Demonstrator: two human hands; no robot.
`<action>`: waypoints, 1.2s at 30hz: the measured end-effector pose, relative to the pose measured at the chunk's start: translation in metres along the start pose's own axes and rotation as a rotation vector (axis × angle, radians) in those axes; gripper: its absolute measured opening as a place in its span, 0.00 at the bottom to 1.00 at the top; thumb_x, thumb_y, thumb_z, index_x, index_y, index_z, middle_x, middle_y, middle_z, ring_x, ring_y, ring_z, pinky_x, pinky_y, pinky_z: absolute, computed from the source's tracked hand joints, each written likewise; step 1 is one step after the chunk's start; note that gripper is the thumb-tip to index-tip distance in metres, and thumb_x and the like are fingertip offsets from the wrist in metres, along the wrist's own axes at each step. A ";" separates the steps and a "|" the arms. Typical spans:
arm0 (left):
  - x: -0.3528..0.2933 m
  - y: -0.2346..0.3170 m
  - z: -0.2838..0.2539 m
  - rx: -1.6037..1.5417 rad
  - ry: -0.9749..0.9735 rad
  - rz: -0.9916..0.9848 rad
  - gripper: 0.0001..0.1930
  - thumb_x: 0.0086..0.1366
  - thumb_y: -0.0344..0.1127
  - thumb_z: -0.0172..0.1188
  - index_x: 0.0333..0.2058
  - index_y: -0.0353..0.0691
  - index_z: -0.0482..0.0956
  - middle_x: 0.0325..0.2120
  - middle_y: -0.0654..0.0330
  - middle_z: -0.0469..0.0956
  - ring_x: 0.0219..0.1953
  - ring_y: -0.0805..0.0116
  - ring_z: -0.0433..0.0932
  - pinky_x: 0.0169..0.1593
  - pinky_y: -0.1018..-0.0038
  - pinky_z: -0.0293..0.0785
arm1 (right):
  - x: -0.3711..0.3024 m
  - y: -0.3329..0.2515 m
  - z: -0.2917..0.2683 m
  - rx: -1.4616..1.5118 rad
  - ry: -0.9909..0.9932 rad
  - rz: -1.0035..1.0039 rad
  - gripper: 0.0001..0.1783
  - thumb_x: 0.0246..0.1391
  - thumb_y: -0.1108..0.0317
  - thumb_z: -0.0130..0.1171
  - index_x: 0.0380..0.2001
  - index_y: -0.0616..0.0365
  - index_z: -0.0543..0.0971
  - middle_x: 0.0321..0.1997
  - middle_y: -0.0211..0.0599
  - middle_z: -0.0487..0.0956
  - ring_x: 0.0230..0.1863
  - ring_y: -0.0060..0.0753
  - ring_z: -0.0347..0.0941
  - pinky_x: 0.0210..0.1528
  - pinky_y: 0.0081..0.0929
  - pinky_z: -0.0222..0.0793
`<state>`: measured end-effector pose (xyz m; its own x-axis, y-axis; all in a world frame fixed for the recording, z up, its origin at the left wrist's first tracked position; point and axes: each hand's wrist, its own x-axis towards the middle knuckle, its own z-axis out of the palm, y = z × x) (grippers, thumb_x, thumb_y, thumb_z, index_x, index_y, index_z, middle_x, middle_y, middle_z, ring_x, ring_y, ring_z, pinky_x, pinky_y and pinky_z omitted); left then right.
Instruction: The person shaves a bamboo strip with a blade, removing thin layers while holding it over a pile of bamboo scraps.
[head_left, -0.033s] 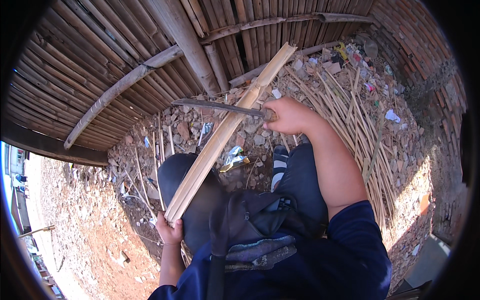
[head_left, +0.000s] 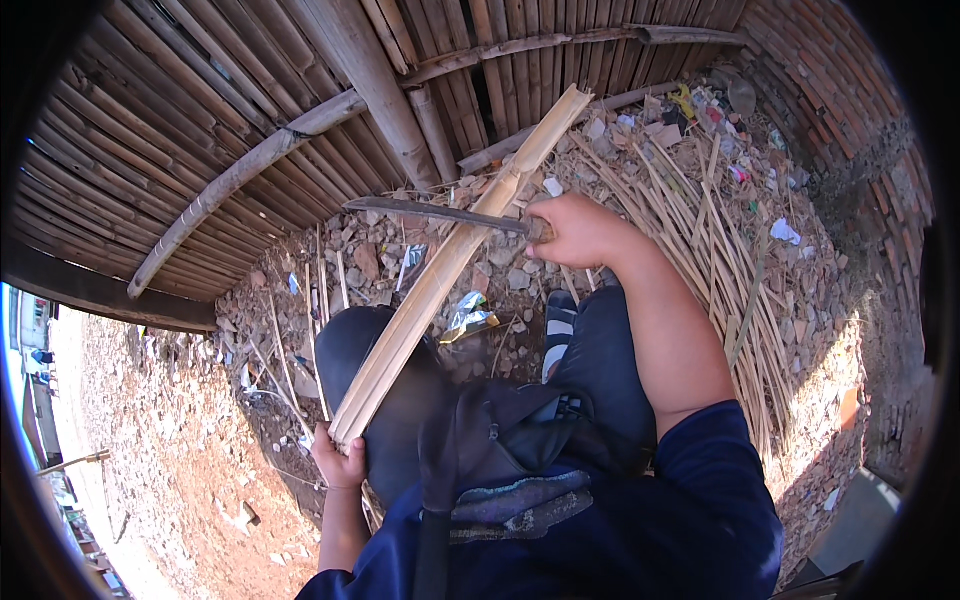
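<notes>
A long split length of bamboo slants from near my lap up toward the bamboo wall, its hollow inner face showing and a node ridge toward the far end. My left hand is closed round its near end, beside my left knee. In my right hand is the short handle of a machete, the fist wrapped round it. Its long dark blade points left and lies across the bamboo just short of the node. Whether the edge touches the bamboo or hovers over it, I cannot tell.
A heap of thin bamboo strips lies on the rubble to my right, with several more strips at the left. A wall of bamboo slats rises ahead; a brick wall stands right. A crumpled foil wrapper lies between my knees.
</notes>
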<state>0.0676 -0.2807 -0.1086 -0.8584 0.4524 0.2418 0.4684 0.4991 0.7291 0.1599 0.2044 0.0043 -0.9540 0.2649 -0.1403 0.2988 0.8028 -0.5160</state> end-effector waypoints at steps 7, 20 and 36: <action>-0.001 -0.001 0.001 0.019 0.026 0.020 0.39 0.54 0.71 0.59 0.33 0.30 0.71 0.22 0.50 0.75 0.26 0.54 0.77 0.32 0.64 0.71 | -0.001 -0.012 -0.007 -0.007 -0.063 0.060 0.24 0.46 0.60 0.67 0.47 0.57 0.79 0.43 0.52 0.81 0.48 0.53 0.77 0.51 0.42 0.72; -0.002 -0.006 0.001 0.020 0.020 0.013 0.39 0.54 0.70 0.59 0.34 0.29 0.72 0.22 0.49 0.75 0.26 0.53 0.77 0.32 0.63 0.72 | 0.001 -0.011 -0.005 -0.007 -0.060 0.048 0.23 0.45 0.61 0.67 0.46 0.59 0.79 0.43 0.52 0.81 0.47 0.53 0.77 0.50 0.41 0.72; -0.001 -0.007 0.000 0.001 0.011 0.018 0.38 0.55 0.68 0.60 0.36 0.29 0.72 0.23 0.48 0.76 0.27 0.51 0.78 0.33 0.63 0.72 | 0.000 -0.008 -0.004 -0.060 -0.037 0.022 0.28 0.44 0.58 0.69 0.47 0.62 0.78 0.39 0.55 0.81 0.42 0.54 0.78 0.47 0.40 0.73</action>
<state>0.0650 -0.2842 -0.1138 -0.8521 0.4532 0.2617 0.4838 0.4916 0.7240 0.1577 0.2002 0.0118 -0.9473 0.2631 -0.1830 0.3191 0.8280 -0.4611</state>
